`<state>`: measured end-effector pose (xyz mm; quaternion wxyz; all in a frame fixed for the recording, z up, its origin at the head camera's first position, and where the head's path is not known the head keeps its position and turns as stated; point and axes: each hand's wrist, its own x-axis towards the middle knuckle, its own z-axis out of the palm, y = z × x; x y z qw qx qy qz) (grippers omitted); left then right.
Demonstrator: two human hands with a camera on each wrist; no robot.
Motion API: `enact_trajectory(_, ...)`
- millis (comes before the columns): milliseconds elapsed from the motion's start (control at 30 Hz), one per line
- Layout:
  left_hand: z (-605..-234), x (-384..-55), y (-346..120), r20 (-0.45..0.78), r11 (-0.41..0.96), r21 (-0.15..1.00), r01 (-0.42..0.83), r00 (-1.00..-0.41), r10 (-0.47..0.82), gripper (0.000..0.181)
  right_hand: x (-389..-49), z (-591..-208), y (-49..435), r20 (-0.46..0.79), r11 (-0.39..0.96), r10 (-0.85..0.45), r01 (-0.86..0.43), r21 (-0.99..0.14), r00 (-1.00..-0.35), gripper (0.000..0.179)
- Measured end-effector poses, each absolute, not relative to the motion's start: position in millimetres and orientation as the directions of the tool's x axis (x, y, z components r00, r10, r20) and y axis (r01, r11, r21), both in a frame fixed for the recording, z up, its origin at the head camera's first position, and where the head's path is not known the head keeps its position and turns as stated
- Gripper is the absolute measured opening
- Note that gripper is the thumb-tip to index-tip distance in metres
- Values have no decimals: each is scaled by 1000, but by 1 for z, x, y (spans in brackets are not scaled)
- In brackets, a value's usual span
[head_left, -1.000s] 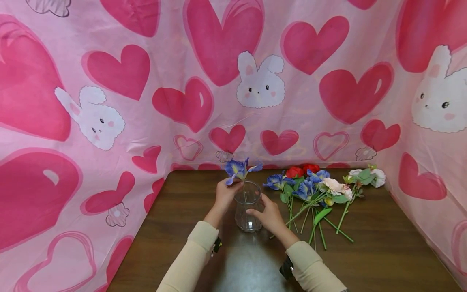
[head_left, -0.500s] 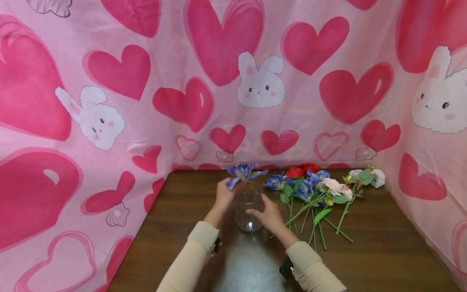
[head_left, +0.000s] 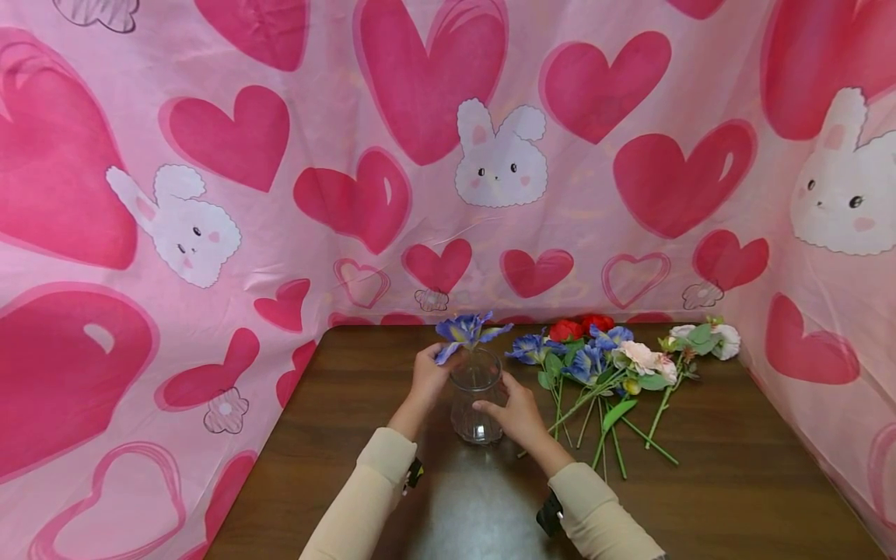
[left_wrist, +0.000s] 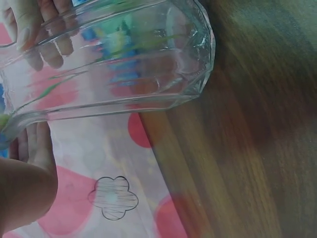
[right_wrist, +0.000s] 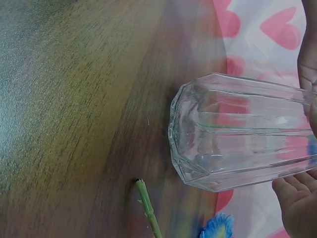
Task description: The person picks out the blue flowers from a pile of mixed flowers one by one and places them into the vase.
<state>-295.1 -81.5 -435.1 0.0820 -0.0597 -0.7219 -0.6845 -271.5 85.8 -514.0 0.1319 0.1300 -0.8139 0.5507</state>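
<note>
A clear ribbed glass vase (head_left: 476, 420) stands upright on the brown wooden table. One artificial blue iris (head_left: 467, 330) is in it, bloom above the rim, its thin green stem (left_wrist: 49, 90) slanting down inside the glass. My left hand (head_left: 427, 376) is at the vase mouth, holding the iris just under its bloom; petals partly hide the fingertips. With my right hand (head_left: 519, 411) I grip the vase from the right, thumb across the front. Several of its fingers (left_wrist: 49, 55) show through the glass in the left wrist view.
Right of the vase lies a loose pile of artificial flowers: blue irises (head_left: 586, 364), red blooms (head_left: 565, 330), a pale pink bloom (head_left: 638, 356) and white blooms (head_left: 726, 342). Their cut stems (head_left: 651, 442) point toward me. A pink heart-and-rabbit cloth (head_left: 350, 93) hangs behind the table.
The iris bloom has come down a little and shifted right over the vase mouth. My left hand has hardly moved; my right hand and the vase stay put.
</note>
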Motion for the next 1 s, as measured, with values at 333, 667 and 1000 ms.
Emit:
enact_trajectory(333,-441,-293,-90,131,2,991,131,-990,57,31,-272,-514,86,330,360,-70,-333,-872,-941,64)
enact_trajectory(667,-454,-288,-100,148,-33,989,144,-962,230,47,-271,-514,86,303,362,-76,-309,-880,-950,64)
enact_trajectory(1000,-470,-283,-107,147,-82,989,126,-919,365,56,-271,-517,86,315,341,-73,-320,-884,-946,63)
